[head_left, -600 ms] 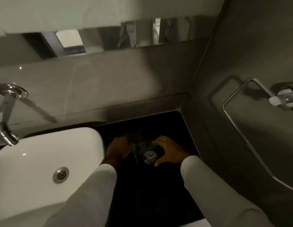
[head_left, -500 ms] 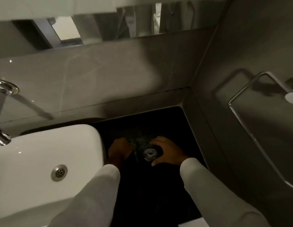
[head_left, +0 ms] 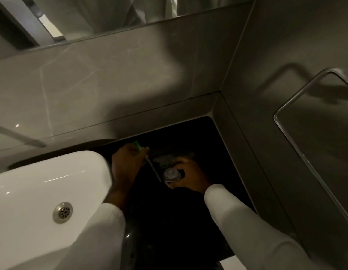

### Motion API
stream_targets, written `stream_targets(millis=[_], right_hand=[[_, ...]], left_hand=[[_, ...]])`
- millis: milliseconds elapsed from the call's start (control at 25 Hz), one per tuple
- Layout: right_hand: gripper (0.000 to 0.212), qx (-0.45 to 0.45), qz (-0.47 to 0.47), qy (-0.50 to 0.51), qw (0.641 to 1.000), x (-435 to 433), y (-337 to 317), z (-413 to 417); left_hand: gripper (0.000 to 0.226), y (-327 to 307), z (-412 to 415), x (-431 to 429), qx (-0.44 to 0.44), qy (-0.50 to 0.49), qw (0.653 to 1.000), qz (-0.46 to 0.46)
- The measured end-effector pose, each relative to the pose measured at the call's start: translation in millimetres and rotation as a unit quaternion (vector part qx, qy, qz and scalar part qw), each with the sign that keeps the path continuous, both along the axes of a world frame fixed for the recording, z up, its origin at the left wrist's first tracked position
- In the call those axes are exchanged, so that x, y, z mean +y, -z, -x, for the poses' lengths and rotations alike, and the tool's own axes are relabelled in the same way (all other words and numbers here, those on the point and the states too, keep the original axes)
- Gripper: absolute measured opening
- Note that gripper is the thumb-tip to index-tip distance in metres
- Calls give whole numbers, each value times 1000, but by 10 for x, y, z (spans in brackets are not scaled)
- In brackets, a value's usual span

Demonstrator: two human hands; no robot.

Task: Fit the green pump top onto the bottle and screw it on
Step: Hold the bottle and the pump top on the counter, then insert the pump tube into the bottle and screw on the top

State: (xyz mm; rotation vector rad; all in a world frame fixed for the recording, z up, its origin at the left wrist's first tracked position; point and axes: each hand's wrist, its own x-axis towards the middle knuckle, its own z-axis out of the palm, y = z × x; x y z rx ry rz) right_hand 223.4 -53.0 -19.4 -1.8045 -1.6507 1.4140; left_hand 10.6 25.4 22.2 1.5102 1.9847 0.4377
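On the dark counter [head_left: 188,221] my right hand [head_left: 190,176] wraps around a clear bottle [head_left: 171,174], whose open round mouth faces up. My left hand [head_left: 126,162] holds the green pump top [head_left: 138,145] just left of the bottle. Only a bit of green shows above my fingers. The pump's thin dip tube [head_left: 153,170] slants down to the right, its lower end close beside the bottle mouth. The bottle's body is hidden in the dark under my hand.
A white basin [head_left: 42,191] with a metal drain [head_left: 63,212] sits at the left, touching my left forearm. Grey tiled walls meet in a corner behind the counter. A chrome towel rail [head_left: 297,141] hangs on the right wall. A mirror runs along the top.
My left hand has lifted the green pump top up and away to the left, so its dip tube now shows beside the bottle mouth. The view has tilted and shifted right.
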Motion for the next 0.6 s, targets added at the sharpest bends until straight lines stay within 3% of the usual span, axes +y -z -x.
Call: stream_targets(millis=[80, 200, 400, 600], right_hand=[[62, -8, 1, -5, 1000, 38, -2, -1], [62, -16, -6, -16, 1000, 58, -12, -13], [58, -17, -3, -25, 1000, 61, -56, -48], [54, -27, -14, -30, 999, 52, -9, -63]], left_hand=[[27, -353, -53, -9, -98, -28, 986, -130], [26, -637, -174, -158, -209, 5, 954, -215], [28, -549, -300, -267, -184, 83, 944, -262], [36, -296, -345, -361, -152, 125, 952, -233]])
